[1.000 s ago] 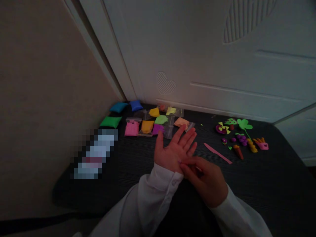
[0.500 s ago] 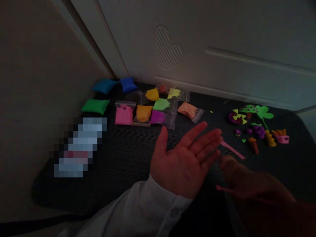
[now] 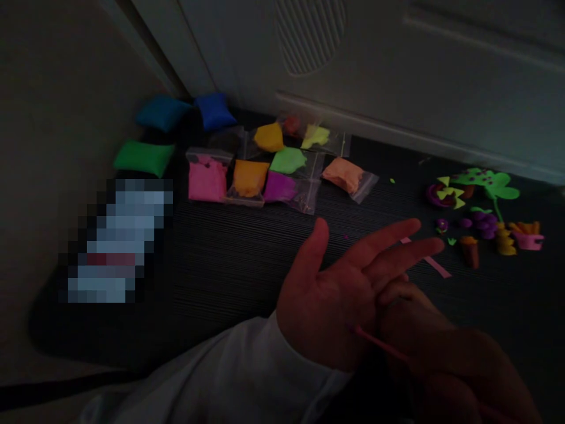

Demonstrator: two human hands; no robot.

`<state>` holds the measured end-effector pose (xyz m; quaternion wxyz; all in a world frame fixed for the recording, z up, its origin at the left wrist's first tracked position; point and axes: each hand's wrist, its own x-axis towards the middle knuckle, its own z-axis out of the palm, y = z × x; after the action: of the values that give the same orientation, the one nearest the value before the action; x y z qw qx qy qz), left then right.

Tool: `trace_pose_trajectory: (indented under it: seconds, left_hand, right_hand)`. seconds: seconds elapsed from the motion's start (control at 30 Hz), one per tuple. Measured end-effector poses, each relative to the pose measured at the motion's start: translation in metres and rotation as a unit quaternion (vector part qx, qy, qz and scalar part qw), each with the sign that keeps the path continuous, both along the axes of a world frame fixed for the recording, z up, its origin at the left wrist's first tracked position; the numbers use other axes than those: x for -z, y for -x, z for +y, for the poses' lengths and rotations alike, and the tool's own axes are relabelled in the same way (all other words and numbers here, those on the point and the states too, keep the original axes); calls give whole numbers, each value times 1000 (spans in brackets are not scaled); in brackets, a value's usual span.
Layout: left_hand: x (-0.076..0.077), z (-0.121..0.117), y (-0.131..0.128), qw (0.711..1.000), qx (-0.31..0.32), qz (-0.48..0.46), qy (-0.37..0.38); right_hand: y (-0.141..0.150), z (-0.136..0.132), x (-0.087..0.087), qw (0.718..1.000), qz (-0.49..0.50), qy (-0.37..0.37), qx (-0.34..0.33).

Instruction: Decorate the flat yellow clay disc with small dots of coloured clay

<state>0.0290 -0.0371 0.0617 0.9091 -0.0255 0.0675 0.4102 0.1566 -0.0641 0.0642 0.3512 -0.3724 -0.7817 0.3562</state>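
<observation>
My left hand [image 3: 329, 294] lies palm up over the dark table, thumb and two fingers stretched out; the other fingers are partly hidden behind my right hand. My right hand [image 3: 441, 347] is closed around a thin pink modelling tool [image 3: 382, 343]. The tool's small rounded tip is at my left palm, seemingly touching it. My right fingers rest against the outer fingers of my left hand. Whether a bit of clay lies under the tip is too dark to tell. A flat pink strip [image 3: 436, 267] lies on the table just beyond my hands.
Small clay figures stand at right: purple grapes [image 3: 485, 224], a pink cup of fries [image 3: 529, 237], a brown cone [image 3: 469, 252], a green flower [image 3: 503, 185]. Bags of pink [image 3: 206, 179], orange [image 3: 249, 178] and peach clay [image 3: 344, 175] lie behind. A blurred-out rectangle [image 3: 119, 235] is at left.
My right hand has moved left against my left hand, bringing the tool's tip to the palm, where a small purple spot showed before. The camera view has tilted down.
</observation>
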Motion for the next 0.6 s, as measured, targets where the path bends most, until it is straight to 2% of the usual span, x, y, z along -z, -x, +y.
trace_pose_trajectory:
  seconds: [0.03, 0.1, 0.17, 0.3, 0.47, 0.6]
  left_hand:
    - [0, 0, 0, 1000, 3, 1, 0]
    - [0, 0, -1, 1000, 6, 3, -3]
    - [-1, 0, -1, 1000, 4, 3, -6]
    - [0, 0, 0, 1000, 3, 6, -14]
    - [2, 1, -1, 1000, 4, 2, -28]
    - [2, 1, -2, 999, 6, 12, -29]
  right_hand:
    - [1, -4, 0, 1000, 15, 5, 13]
    - [5, -9, -2, 994, 34, 74, 66]
    - [8, -12, -5, 990, 56, 94, 86]
    - [13, -11, -9, 991, 69, 79, 78]
    - [16, -12, -8, 992, 41, 71, 101]
    - [14, -11, -6, 993, 56, 76, 73]
